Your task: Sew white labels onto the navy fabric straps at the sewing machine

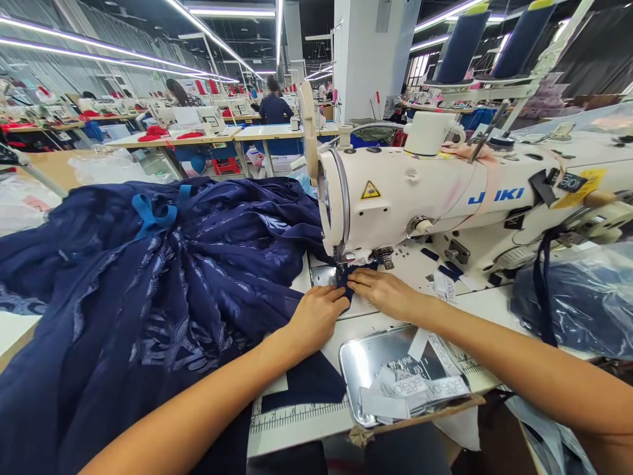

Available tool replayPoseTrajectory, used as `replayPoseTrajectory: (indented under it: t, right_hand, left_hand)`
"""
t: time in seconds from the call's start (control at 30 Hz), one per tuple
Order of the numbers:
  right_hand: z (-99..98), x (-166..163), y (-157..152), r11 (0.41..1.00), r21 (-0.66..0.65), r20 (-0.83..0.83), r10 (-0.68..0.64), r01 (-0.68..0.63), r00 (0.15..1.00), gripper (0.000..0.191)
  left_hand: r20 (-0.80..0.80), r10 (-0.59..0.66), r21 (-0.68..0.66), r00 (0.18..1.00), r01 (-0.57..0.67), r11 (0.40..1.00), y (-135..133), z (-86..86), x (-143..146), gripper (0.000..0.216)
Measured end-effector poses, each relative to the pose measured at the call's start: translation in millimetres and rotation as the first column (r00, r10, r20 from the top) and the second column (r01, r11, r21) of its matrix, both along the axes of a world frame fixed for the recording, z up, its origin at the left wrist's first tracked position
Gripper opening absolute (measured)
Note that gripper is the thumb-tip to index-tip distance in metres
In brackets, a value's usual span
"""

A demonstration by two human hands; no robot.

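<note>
A large navy blue lace garment is heaped on the table to the left of a white Juki sewing machine. A narrow part of the navy fabric runs under the presser foot. My left hand rests on the fabric just in front of the needle, fingers curled and pressed down on the cloth. My right hand lies flat on the fabric and machine bed to the right of the needle, fingers stretched toward the presser foot.
A metal tray with white printed labels sits at the table's front edge. A ruler strip runs along that edge. A plastic bag of navy fabric lies at right. Thread cones stand above. Other workstations and people fill the background.
</note>
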State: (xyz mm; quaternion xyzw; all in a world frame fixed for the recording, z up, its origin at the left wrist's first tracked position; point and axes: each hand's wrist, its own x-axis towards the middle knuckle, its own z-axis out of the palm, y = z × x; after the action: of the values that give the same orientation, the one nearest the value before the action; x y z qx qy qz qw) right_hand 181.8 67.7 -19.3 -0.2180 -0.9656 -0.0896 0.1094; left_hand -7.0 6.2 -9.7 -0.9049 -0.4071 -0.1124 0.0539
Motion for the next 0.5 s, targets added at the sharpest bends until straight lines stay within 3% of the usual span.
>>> replayPoseTrajectory:
  t: [0.2,0.5]
  right_hand:
    - [-2.0,4,7,0.999,-0.017,-0.037,0.048,-0.048,0.998,0.034]
    - [1.7,6,17,0.993,-0.088,-0.086,0.065,-0.073,0.994,0.035]
  left_hand:
    - [-0.098,0.107,0.038,0.989,-0.104,0.994,-4,4.5,14,0.02]
    - [-0.107,0.183,0.072,0.977,-0.176,0.982,-2,-0.2,28,0.018]
